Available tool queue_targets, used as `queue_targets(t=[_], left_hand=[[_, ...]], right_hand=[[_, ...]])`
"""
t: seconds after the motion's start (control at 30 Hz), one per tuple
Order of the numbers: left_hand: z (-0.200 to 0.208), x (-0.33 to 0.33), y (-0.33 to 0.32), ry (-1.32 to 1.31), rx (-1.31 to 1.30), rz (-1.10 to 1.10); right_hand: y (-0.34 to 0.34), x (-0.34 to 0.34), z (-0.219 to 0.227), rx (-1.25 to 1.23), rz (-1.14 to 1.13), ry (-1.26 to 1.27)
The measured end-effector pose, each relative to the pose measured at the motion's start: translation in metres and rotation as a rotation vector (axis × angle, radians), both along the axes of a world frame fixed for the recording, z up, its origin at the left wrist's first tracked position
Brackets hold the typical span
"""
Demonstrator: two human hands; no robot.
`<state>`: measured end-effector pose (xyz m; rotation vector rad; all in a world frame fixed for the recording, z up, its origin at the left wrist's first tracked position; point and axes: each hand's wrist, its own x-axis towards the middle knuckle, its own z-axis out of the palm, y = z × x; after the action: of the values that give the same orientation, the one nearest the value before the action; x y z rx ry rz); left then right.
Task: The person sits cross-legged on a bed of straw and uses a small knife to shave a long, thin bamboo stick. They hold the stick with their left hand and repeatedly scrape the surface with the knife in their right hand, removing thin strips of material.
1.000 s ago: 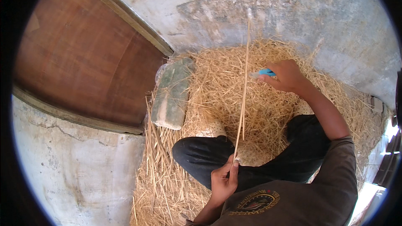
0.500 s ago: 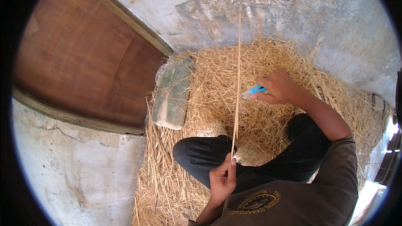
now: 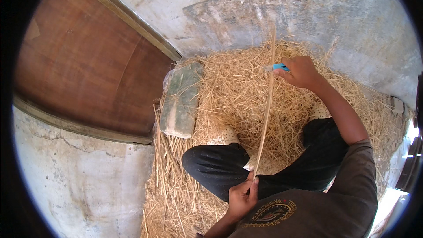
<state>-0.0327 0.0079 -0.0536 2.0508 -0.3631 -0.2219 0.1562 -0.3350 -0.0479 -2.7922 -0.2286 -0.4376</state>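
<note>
The left hand (image 3: 241, 197) pinches the lower end of 1 long pale strip (image 3: 265, 105), fingers closed on it just above the lap. The right hand (image 3: 301, 71) grips a blue-handled knife (image 3: 279, 67) against the strip's upper part, over the straw pile (image 3: 229, 101) beside a green block (image 3: 180, 101).

Upper left: brown wooden door (image 3: 83, 61) in frame | top, lower left: weathered grey concrete wall (image 3: 308, 4) | centre floor: loose straw (image 3: 229, 88) | greenish stone block (image 3: 180, 99) | daylight.
</note>
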Motion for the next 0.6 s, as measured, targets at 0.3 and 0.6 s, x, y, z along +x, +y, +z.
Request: queue_targets(t=[0.3, 0.6], left_hand=[[0.014, -0.045, 0.019, 0.277, 0.078, -0.06], [-0.006, -0.006, 0.016, 0.237, -0.231, 0.08]], right_hand=[[-0.095, 0.021, 0.0, -0.03, -0.495, 0.18], [-0.055, 0.003, -0.018, 0.059, -0.379, 0.23]])
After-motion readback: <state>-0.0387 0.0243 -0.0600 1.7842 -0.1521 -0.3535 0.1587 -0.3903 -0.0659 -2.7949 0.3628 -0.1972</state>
